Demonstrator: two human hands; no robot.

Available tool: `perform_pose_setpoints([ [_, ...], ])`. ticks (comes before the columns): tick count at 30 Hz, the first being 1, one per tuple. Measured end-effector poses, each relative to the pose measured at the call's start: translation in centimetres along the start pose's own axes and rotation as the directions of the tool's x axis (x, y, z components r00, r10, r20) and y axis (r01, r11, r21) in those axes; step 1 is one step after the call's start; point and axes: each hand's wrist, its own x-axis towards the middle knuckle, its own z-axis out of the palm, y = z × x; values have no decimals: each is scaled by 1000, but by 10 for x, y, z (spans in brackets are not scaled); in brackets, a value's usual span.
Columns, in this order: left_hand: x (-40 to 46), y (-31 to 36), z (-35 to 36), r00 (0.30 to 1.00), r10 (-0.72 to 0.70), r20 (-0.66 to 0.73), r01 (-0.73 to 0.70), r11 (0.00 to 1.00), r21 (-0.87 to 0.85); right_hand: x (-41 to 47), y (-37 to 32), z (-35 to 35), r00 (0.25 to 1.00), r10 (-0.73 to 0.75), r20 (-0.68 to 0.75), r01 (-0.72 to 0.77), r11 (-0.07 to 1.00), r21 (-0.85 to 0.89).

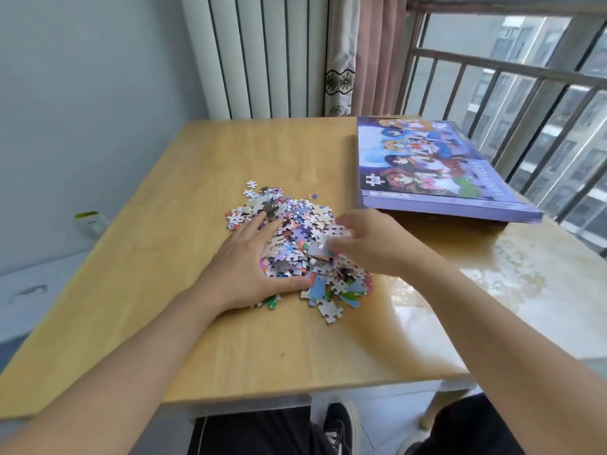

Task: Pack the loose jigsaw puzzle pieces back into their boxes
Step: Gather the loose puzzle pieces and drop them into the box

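A heap of loose jigsaw pieces lies in the middle of the wooden table. My left hand lies flat against the heap's left side, fingers straight and spread over the pieces. My right hand is at the heap's right side, blurred by motion, with its fingers bent over some pieces; whether it grips any I cannot tell. A purple puzzle box with cartoon figures on its lid lies closed at the back right, a little beyond my right hand.
The box overhangs a second, glossy table that adjoins on the right. Behind stand a white radiator, a curtain and a barred window. My legs and a shoe show under the table's front edge.
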Motion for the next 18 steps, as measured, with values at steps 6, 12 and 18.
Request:
perform_pose_setpoints([
  [6, 3, 9, 9, 1000, 0, -29, 1, 1000, 3, -14, -22, 3, 981, 135, 139, -133, 991, -19],
  [12, 4, 26, 16, 1000, 18, -4, -18, 1000, 3, 8, -32, 6, 954, 245, 173, -280, 932, 229],
  [18, 9, 29, 18, 1000, 27, 0, -27, 999, -18, 19, -33, 3, 937, 238, 257, -323, 870, 372],
])
